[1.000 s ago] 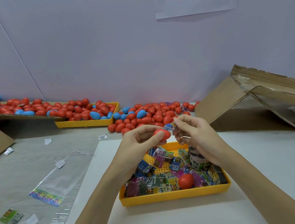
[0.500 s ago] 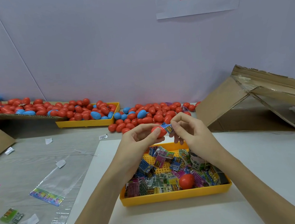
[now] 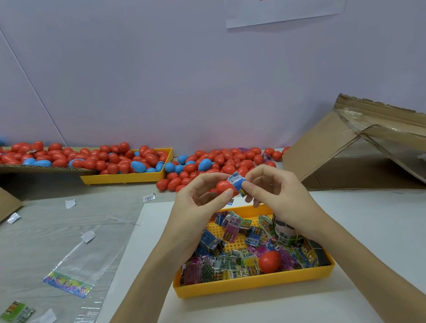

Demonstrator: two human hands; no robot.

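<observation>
My left hand [image 3: 197, 207] grips a red plastic egg piece [image 3: 224, 186] between thumb and fingers, above the far edge of a yellow tray [image 3: 252, 282]. My right hand [image 3: 276, 194] pinches a small blue printed packet [image 3: 237, 182] and holds it against the red piece. The tray holds several colourful small packets [image 3: 231, 239] and one red egg piece [image 3: 269, 261] near its front right.
A heap of red and blue eggs [image 3: 215, 163] lies along the wall, some in a second yellow tray [image 3: 128, 177] and on a cardboard flap [image 3: 21, 167]. An opened cardboard box [image 3: 364, 152] lies at the right. Clear bags [image 3: 85, 258] and paper scraps lie at the left.
Both hands rose slightly and drew together. The blue packet now sits pressed against the red piece.
</observation>
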